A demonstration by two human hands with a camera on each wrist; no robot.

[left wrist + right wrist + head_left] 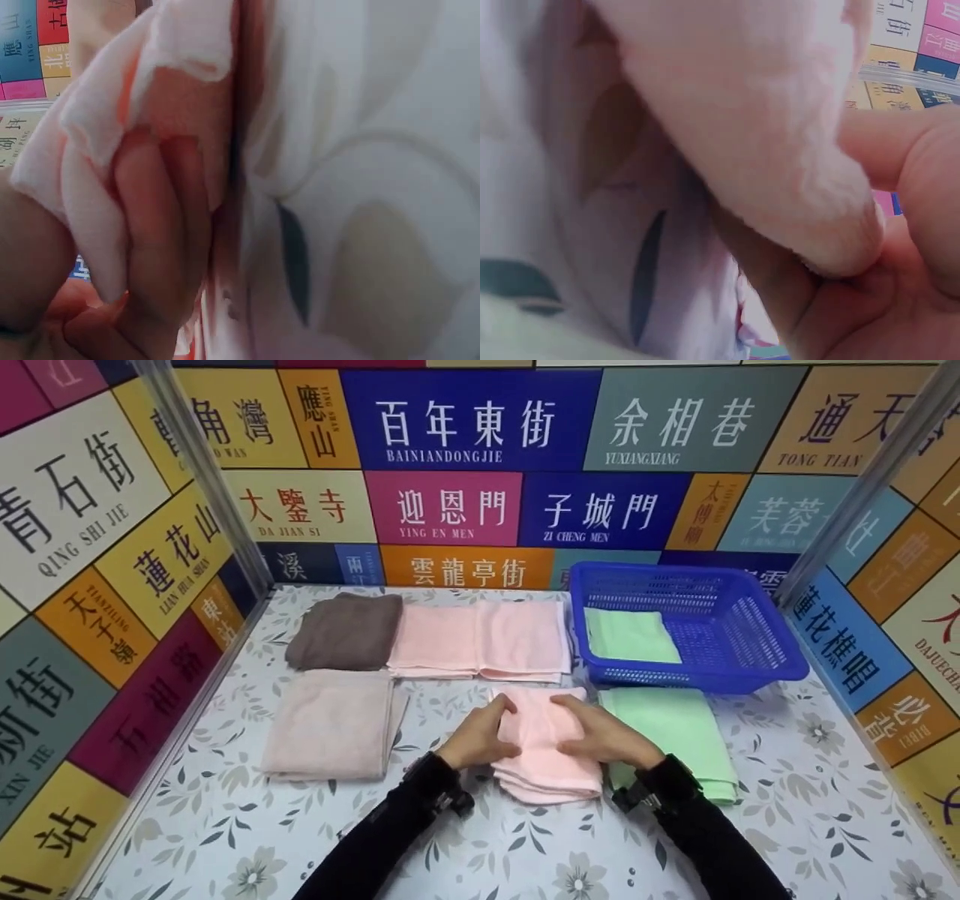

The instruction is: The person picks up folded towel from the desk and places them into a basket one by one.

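Observation:
A folded pink towel [544, 746] lies on the flowered tabletop at centre front, its layered edge toward me. My left hand [478, 733] grips its left side, and my right hand [609, 735] grips the right side. In the left wrist view, the fingers [161, 210] reach in among the towel's folds [176, 97], close to the tabletop. The right wrist view has a thick pink fold [780, 165] between the thumb and the fingers. Right beside my right hand is a folded light green towel [679, 735], partly hidden by that hand.
A blue plastic basket [690, 679] at the back right contains another green towel [634, 635]. Along the back lie a brown towel [346, 631] and folded pink towels [480, 639]. A pale beige-pink towel [328, 725] lies at left. Sign-patterned walls [442, 510] enclose the table.

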